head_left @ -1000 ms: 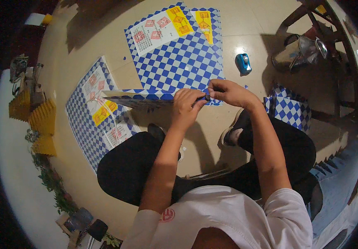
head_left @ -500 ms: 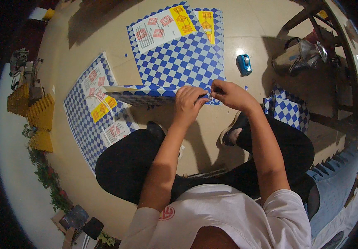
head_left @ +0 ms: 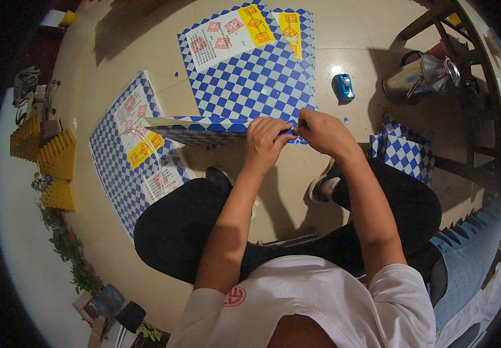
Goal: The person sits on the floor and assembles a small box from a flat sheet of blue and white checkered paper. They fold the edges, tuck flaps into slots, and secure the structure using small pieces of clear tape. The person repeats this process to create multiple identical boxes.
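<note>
My fingers (head_left: pixel 278 129) of the left hand (head_left: pixel 265 142) are curled and pinched on the near edge of a blue-and-white checkered cardboard sheet (head_left: pixel 204 129) that I hold folded up off the floor, and the right hand (head_left: pixel 323 132) meets it there, its fingers clenched on the same edge just beside the left ones, the two hands nearly touching; whether something small sits between the fingertips I cannot tell. The held sheet stretches away to my left as a long narrow strip, its checkered face showing below a pale upper edge, raised above my knees. Behind it, farther from me, a large flat checkered sheet (head_left: pixel 256 81) lies on the tiled floor (head_left: pixel 349 35) with white and yellow printed panels at its far end. To my left another flat checkered sheet (head_left: pixel 117 168) lies on the floor, also with white and yellow panels, partly under my dark trouser leg (head_left: pixel 181 232). Just right of the right hand, near my shoe (head_left: pixel 323 187), stands a folded checkered box (head_left: pixel 404 153). A small blue tape dispenser (head_left: pixel 343 87) rests on the floor beyond the right hand, and a metal kettle (head_left: pixel 421 78) stands near it to the right. Yellow ridged pieces (head_left: pixel 53 159) are stacked at the far left edge of the view.
</note>
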`<action>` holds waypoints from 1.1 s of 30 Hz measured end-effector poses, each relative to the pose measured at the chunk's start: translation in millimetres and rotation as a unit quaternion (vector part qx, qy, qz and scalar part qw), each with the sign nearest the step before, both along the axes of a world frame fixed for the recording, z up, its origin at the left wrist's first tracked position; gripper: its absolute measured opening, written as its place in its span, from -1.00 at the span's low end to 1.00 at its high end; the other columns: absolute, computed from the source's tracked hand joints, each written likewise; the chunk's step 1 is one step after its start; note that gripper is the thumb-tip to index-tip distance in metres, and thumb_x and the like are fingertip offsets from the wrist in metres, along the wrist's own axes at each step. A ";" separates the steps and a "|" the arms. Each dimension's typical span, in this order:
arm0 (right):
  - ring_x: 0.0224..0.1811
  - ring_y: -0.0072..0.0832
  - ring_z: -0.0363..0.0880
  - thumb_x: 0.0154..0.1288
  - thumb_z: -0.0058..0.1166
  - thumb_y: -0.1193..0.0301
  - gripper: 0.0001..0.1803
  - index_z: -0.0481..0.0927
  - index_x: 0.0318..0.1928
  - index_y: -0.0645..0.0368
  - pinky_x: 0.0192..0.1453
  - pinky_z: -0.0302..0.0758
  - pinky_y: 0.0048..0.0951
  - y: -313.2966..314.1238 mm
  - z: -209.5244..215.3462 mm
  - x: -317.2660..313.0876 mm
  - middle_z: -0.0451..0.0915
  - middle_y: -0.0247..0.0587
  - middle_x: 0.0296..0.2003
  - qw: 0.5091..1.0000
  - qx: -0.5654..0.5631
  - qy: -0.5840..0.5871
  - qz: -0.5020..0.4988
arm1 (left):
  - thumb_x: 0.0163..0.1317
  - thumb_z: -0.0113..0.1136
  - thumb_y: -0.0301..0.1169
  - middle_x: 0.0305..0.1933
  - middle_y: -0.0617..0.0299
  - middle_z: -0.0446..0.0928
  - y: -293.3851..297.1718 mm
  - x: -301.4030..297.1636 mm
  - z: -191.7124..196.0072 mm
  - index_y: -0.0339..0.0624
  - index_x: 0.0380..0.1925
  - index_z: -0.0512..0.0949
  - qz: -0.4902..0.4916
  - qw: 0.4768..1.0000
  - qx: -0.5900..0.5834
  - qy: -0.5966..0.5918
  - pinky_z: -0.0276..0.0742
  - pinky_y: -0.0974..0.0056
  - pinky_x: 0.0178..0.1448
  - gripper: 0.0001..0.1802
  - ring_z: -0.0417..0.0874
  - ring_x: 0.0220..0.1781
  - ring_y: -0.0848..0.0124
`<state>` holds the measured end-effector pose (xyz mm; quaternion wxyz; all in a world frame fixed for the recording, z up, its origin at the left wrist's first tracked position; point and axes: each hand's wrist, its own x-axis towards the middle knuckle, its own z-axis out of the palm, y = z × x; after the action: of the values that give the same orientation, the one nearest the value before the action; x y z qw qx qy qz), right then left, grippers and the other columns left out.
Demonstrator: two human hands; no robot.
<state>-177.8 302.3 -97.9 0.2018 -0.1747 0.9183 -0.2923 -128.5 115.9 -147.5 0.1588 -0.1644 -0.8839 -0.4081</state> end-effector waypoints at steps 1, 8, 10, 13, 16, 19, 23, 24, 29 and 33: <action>-0.19 0.01 0.67 0.30 0.26 0.31 -0.75 0.55 -0.20 0.22 -0.12 0.54 -0.11 -0.6 0.2 -0.1 0.68 0.05 -0.27 1.000 0.012 0.001 0.000 | 0.11 0.42 -0.30 -0.22 0.25 0.66 -0.1 -0.1 -1.0 -0.11 -0.22 0.65 0.000 1.000 0.002 -0.001 0.39 0.05 0.20 -0.74 0.65 -0.08 0.19; -0.18 -0.16 0.67 0.32 0.29 0.22 -0.66 0.57 -0.09 0.21 -0.11 0.54 -0.19 10.6 -15.5 -2.7 0.69 -0.01 -0.26 0.992 -0.082 -0.091 -0.037 | 0.10 0.43 -0.30 -0.21 0.24 0.67 -0.7 1.1 -0.7 -0.12 -0.23 0.65 0.003 1.000 -0.001 -0.009 0.39 0.05 0.19 -0.74 0.65 -0.07 0.17; -0.23 -0.42 0.60 0.37 0.29 0.28 -0.66 0.56 0.02 0.20 -0.12 0.50 -0.36 18.8 -38.7 -2.0 0.65 -0.18 -0.29 0.968 -0.188 -0.153 -0.063 | 0.09 0.43 -0.30 -0.21 0.23 0.67 -0.3 2.1 -0.2 -0.12 -0.23 0.65 0.000 1.000 -0.003 -0.009 0.39 0.05 0.19 -0.74 0.65 -0.07 0.17; -0.20 -0.61 0.48 0.41 0.26 0.33 -0.59 0.52 0.18 0.16 -0.07 0.46 -0.49 29.2 -59.3 -5.4 0.55 -0.37 -0.28 0.929 -0.313 -0.198 -0.009 | 0.09 0.44 -0.31 -0.21 0.23 0.67 0.3 2.0 0.0 -0.12 -0.23 0.65 -0.004 1.000 -0.003 -0.010 0.39 0.04 0.19 -0.74 0.65 -0.07 0.17; -0.22 -0.62 0.43 0.37 0.26 0.39 -0.61 0.57 0.17 0.11 -0.08 0.44 -0.48 31.3 -64.3 -4.7 0.51 -0.44 -0.30 0.912 -0.339 -0.231 -0.021 | 0.07 0.44 -0.32 -0.20 0.23 0.68 1.1 1.0 -1.7 -0.11 -0.23 0.65 -0.004 1.000 0.000 -0.011 0.40 0.04 0.18 -0.73 0.65 -0.07 0.16; -0.17 -0.62 0.46 0.39 0.24 0.40 -0.66 0.60 0.14 0.12 -0.05 0.46 -0.51 27.9 -69.7 -8.3 0.56 -0.42 -0.22 0.914 -0.335 -0.229 -0.002 | 0.06 0.45 -0.34 -0.19 0.23 0.68 0.8 2.4 0.5 -0.11 -0.23 0.65 0.005 1.000 0.000 -0.003 0.40 0.03 0.17 -0.73 0.65 -0.07 0.16; -0.11 -0.63 0.47 0.42 0.23 0.37 -0.69 0.61 0.12 0.14 0.01 0.47 -0.54 24.5 -76.1 -4.3 0.59 -0.39 -0.10 0.891 -0.371 -0.262 -0.031 | 0.08 0.45 -0.32 -0.13 0.24 0.70 -2.2 4.3 -8.5 -0.05 -0.17 0.66 0.009 1.000 0.014 -0.027 0.38 0.01 0.27 -0.71 0.65 0.02 0.14; -0.11 -0.63 0.47 0.42 0.23 0.36 -0.69 0.61 0.12 0.15 0.03 0.48 -0.54 25.5 -79.0 -2.5 0.59 -0.38 -0.08 0.892 -0.368 -0.260 -0.040 | 0.06 0.46 -0.32 -0.11 0.24 0.70 -2.4 3.7 -5.2 -0.04 -0.17 0.66 0.006 0.999 0.016 -0.027 0.39 0.01 0.26 -0.69 0.65 0.02 0.14; -0.11 -0.62 0.47 0.43 0.21 0.33 -0.66 0.60 0.15 0.12 0.00 0.50 -0.50 25.7 -97.6 3.0 0.59 -0.35 -0.06 0.881 -0.316 -0.343 -0.085 | 0.09 0.44 -0.30 -0.15 0.22 0.68 -4.4 7.4 -4.1 -0.06 -0.20 0.66 0.008 0.999 0.019 -0.039 0.39 0.01 0.26 -0.73 0.64 0.01 0.13; 0.01 -0.54 0.50 0.43 0.19 0.33 -0.59 0.54 0.23 0.09 0.03 0.48 -0.45 32.2 -124.3 3.8 0.58 -0.30 0.05 0.904 -0.332 -0.260 -0.069 | 0.09 0.44 -0.30 -0.18 0.20 0.66 -4.1 9.0 -8.3 -0.08 -0.22 0.65 0.005 0.999 0.027 -0.040 0.38 0.00 0.28 -0.74 0.63 -0.01 0.12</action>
<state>-174.1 334.5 -222.2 0.3426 -0.0857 0.6929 -0.6286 -119.5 111.7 -155.8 0.1295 -0.1391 -0.8791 -0.4372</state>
